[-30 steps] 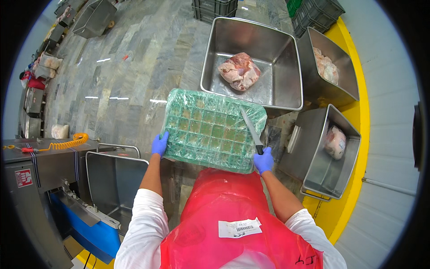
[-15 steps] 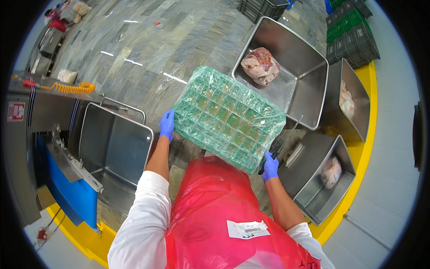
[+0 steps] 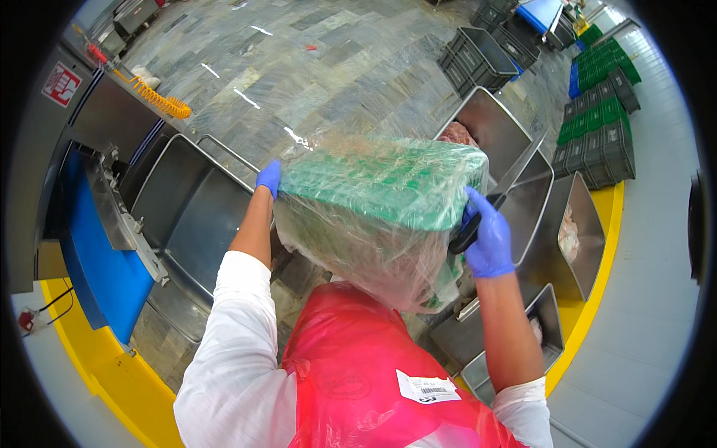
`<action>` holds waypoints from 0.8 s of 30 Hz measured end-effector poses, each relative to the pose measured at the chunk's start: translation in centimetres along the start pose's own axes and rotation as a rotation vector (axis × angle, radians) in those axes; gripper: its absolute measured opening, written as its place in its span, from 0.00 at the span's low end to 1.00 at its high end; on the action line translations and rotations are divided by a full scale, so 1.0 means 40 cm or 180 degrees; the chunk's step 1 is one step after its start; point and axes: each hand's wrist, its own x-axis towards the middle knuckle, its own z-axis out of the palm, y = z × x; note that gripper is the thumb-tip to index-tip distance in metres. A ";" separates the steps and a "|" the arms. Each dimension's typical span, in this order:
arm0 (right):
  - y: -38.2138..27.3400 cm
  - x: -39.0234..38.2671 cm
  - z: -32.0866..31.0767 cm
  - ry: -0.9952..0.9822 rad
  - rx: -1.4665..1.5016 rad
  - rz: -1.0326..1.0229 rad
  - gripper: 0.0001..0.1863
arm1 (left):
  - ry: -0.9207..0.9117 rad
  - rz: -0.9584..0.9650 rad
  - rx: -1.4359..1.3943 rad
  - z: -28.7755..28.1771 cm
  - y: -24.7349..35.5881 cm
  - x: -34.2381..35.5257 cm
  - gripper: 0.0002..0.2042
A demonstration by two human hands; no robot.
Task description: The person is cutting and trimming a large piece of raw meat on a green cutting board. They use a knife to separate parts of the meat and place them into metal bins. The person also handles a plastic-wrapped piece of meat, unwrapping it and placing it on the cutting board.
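I hold a green plastic crate [image 3: 373,187] wrapped in crinkled clear film, tilted so the loose film hangs down its near side. My left hand [image 3: 269,178], in a blue glove, grips the crate's left end. My right hand [image 3: 485,235], also gloved, is closed on the black handle of a knife [image 3: 463,235] at the crate's right end, with the blade pointing up and right. Behind the crate, a large steel tub [image 3: 478,112] holds a piece of raw meat [image 3: 453,133], partly hidden by the crate.
A steel tub [image 3: 194,216] and a machine with a blue panel [image 3: 104,261] are at left. Steel bins [image 3: 582,276] with pale meat [image 3: 567,231] stand at right on a yellow ledge. Grey crates [image 3: 470,67] and green crates [image 3: 605,63] are stacked at the back, by the wall.
The crate has risen and tipped from nearly face-on to a steep slant, with film now hanging below it. My right hand and knife have moved up and right. The view has shifted further forward.
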 end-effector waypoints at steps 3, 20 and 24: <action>-0.056 -0.005 0.085 0.0044 -0.0356 0.0051 0.11 | -0.0225 -0.0230 -0.0112 -0.069 -0.078 0.047 0.22; 0.293 -0.166 -0.409 0.0940 -0.0562 0.0410 0.07 | 0.0139 0.1317 0.0709 -0.050 -0.072 -0.331 0.19; 0.530 -0.128 -0.582 0.1205 -0.0683 0.0909 0.06 | -0.0364 0.1104 0.0963 -0.010 -0.189 -0.306 0.25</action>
